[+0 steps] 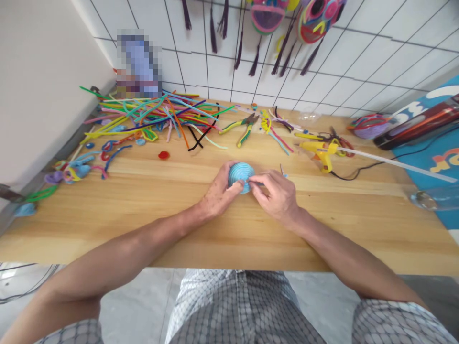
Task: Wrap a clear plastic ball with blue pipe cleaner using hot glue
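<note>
L grip (218,192) cups blue coil (241,171), prob to steady it; R grip (278,194) at its right side, can't tell if pinching; coil mid surface (229,248), betw front/back edges; pliers (247,125) nr back edge, prob out of way

Bright, diffuse light with blur, edge stretching

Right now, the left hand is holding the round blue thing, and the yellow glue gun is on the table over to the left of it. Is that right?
Not quite: in the head view, the yellow glue gun is on the table over to the right of the round blue thing. The left hand is holding that blue thing, as you said.
</note>
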Tool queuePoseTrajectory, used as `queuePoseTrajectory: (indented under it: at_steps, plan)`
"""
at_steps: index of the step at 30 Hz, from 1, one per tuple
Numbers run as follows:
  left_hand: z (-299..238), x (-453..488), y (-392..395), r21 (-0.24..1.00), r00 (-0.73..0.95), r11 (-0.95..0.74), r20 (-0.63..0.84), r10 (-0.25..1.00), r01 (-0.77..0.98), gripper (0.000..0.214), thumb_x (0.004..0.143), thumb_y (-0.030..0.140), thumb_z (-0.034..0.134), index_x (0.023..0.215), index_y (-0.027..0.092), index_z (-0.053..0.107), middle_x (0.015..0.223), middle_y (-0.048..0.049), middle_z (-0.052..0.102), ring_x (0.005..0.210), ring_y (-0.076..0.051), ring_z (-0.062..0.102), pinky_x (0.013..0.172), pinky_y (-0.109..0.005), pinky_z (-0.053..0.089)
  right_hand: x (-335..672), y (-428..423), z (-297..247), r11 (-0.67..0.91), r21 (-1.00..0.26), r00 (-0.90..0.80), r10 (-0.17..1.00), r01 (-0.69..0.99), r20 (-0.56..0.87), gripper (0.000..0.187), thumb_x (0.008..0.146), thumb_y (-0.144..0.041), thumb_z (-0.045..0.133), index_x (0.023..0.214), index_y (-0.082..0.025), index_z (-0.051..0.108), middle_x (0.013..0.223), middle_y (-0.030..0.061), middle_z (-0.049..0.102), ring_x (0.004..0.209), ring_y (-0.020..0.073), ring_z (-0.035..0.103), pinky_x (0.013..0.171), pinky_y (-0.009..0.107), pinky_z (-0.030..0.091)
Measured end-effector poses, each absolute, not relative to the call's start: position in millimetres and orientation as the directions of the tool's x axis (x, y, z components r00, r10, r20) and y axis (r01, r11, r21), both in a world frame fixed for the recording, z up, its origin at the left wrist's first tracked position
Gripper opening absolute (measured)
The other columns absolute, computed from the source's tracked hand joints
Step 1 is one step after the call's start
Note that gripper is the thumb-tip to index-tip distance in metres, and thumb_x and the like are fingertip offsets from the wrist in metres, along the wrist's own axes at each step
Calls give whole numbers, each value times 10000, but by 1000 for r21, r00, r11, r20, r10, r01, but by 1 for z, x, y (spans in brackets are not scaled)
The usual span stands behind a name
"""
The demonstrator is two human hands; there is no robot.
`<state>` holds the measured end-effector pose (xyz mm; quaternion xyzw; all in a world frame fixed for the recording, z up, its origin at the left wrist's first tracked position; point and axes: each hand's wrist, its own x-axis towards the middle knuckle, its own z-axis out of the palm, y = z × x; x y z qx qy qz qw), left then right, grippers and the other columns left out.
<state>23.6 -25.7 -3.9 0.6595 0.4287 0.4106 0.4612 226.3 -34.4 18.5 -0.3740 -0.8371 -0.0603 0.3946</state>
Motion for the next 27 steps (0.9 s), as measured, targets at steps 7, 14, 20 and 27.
queuePoseTrajectory:
  at_steps: [7,14,20,27]
  plan:
    - [-3,22,-27,940,347,-266,181,920,216,564,1028,438,540,1492,154,392,1489,-195,529,1382,-319,546,1230,-501,438,226,-34,18,697,-226,-380,599,680,705,94,998,-160,657,982,-238,707,812,24,762,765,199,703,713,329,535]
    - [-6,23,-27,931,347,-282,193,918,230,533,1043,460,526,1468,158,411,1462,-201,546,1372,-320,545,1231,-533,436,225,-33,18,712,-219,-376,576,667,726,113,976,-131,666,979,-237,707,799,26,755,746,205,690,691,334,518]
    - [-6,23,-27,907,375,-352,251,893,231,508,1063,452,502,1480,176,412,1518,-197,528,1447,-318,503,1277,-530,388,226,-34,18,716,-215,-393,579,664,714,123,976,-132,661,980,-245,709,804,21,756,755,204,696,712,336,533]
    - [-2,20,-27,907,398,-330,211,893,261,533,1053,423,478,1499,142,395,1537,-205,504,1474,-316,479,1295,-511,372,226,-34,20,710,-186,-401,572,680,716,111,992,-136,656,968,-238,692,798,20,749,743,196,686,698,326,527]
